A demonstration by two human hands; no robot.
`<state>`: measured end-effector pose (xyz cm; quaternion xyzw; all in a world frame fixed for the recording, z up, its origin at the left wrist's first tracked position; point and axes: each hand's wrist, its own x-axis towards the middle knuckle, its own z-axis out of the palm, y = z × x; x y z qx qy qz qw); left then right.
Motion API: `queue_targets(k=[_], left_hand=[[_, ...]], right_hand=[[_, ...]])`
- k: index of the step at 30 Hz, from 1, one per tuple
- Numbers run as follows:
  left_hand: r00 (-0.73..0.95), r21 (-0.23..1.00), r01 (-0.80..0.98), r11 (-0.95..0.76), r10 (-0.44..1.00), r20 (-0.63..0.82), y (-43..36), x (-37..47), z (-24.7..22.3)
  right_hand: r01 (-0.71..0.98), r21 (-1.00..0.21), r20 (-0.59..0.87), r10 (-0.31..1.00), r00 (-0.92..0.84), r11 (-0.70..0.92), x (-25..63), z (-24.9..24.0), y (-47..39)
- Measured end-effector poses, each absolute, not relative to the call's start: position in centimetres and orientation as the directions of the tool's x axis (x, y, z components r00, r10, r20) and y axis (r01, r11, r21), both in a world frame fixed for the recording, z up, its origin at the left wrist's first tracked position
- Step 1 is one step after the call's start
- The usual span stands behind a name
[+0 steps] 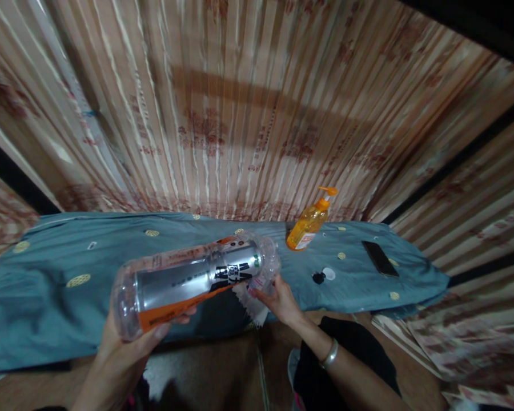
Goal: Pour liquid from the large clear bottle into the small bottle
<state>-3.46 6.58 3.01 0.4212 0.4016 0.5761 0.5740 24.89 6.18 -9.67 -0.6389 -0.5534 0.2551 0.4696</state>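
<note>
The person's left hand (126, 354) had a large plastic bottle (192, 285) in its grip, the fingers passing beneath the lower end and the thumb lying along the near side. The bottle, clear with a silver and orange label, was held in the air over the near part of a teal cover (111, 240), tilted so that its base pointed left and its neck rose to the right. The right hand (282, 302) was at the neck end, its grip closed on a white cloth (253, 305) with pink marks and a frayed edge, which hung below the bottle's shoulder; part of the cloth was hidden behind the bottle. A silver bangle (330, 354) circled the right wrist.

On the teal cover, beyond the right hand, stood a pump bottle (307, 228) of amber liquid with an orange top. Nearer the front lay a small black object (318, 278), just beside a white disc (329, 274); what they were could not be told. Farther right lay a dark phone (380, 258). A pleated, patterned curtain (223, 125) hung behind everything.
</note>
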Motion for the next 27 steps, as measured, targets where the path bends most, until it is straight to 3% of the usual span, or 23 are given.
queue_targets(k=[27], left_hand=[[-0.028,0.943,-0.325,-0.073,0.997,0.068,6.55,-2.92,3.03]], right_hand=[[0.450,-0.891,0.182,0.953,0.243,0.056,24.78,-9.77,6.22]])
